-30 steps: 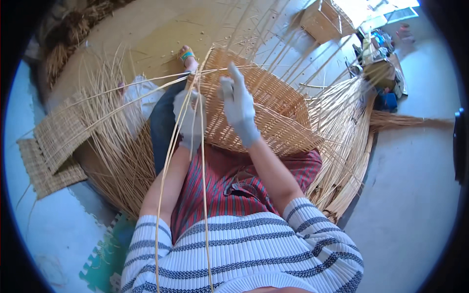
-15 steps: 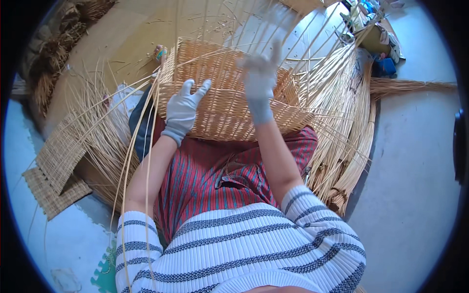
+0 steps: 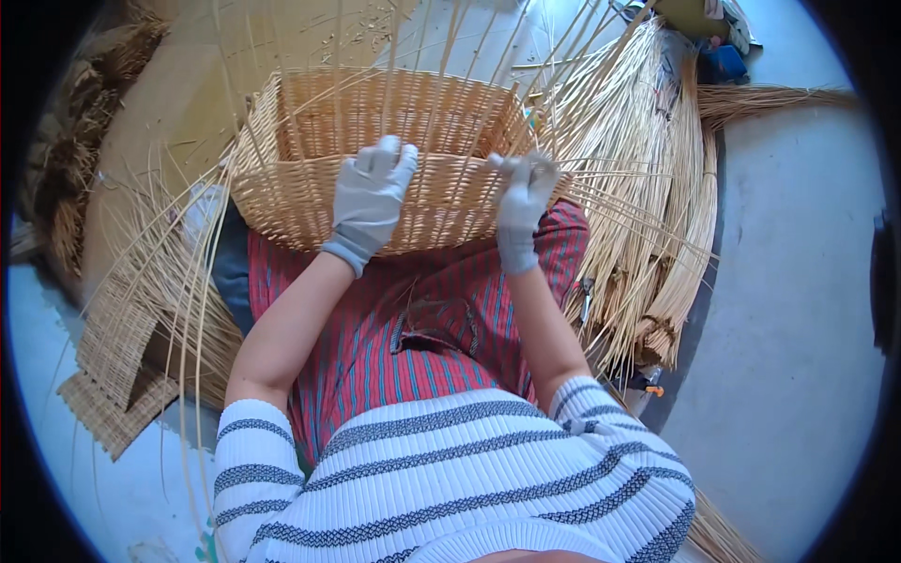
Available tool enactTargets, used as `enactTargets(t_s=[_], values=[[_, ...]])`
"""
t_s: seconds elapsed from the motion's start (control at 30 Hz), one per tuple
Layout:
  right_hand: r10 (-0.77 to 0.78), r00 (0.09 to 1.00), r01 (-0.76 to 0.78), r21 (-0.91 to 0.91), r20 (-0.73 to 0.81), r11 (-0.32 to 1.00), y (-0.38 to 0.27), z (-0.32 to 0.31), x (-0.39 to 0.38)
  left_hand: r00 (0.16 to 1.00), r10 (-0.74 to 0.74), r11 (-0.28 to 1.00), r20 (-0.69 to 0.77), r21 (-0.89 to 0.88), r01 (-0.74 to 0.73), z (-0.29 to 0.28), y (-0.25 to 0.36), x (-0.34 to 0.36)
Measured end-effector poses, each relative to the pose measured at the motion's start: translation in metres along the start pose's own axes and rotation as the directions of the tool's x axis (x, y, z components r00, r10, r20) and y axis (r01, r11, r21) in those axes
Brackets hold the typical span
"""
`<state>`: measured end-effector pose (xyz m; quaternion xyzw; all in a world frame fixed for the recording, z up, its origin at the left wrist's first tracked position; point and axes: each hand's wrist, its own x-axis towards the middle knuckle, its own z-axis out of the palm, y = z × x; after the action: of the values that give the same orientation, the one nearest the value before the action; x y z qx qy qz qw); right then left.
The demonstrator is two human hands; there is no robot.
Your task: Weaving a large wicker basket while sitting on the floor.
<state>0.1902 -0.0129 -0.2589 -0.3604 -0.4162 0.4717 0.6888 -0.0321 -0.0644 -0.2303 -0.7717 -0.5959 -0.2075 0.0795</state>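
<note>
A rectangular woven wicker basket (image 3: 310,202), light brown, rests tilted on my lap with its hollow side showing. Long loose wicker stakes (image 3: 436,84) rise from its near rim. My left hand (image 3: 373,192), in a white glove with a grey cuff, is bent over the middle of that rim, fingers closed on the near wall. Toward the right corner, my right hand (image 3: 526,197), gloved the same way, has its fingers curled and pressed together at the rim. Whatever lies between those fingers is too small and blurred to make out.
Large bundles of pale wicker strands (image 3: 648,188) lie at the right, a thinner bundle (image 3: 779,99) beyond them. More strands (image 3: 178,253) spread at the left beside woven mats (image 3: 117,366). Darker stalks (image 3: 75,159) are heaped at the far left. Orange-handled tool (image 3: 654,388) lies near my right elbow.
The basket has shifted left and turned a little. My left hand has slid right along the rim, from fingers apart to closed. My right hand has come down from its raised, blurred position.
</note>
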Motion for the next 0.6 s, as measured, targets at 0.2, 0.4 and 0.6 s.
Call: enactTargets(t_s=[0.2, 0.4, 0.6], values=[[-0.276, 0.870, 0.485, -0.807, 0.407, 0.337, -0.047, 0.038, 0.057, 0.977, -0.047, 0.996, 0.208, -0.066, 0.062, 0.026, 0.076, 0.025], [-0.128, 0.976, 0.034, -0.457, -0.178, 0.889, -0.064, -0.078, 0.051, 0.999, 0.020, 0.992, -0.035, -0.120, -0.024, 0.033, 0.084, 0.033], [-0.346, 0.896, 0.258, -0.960, 0.279, -0.107, -0.093, -0.085, 0.072, 0.982, 0.062, 0.995, 0.179, -0.092, -0.046, 0.052, 0.164, 0.076]])
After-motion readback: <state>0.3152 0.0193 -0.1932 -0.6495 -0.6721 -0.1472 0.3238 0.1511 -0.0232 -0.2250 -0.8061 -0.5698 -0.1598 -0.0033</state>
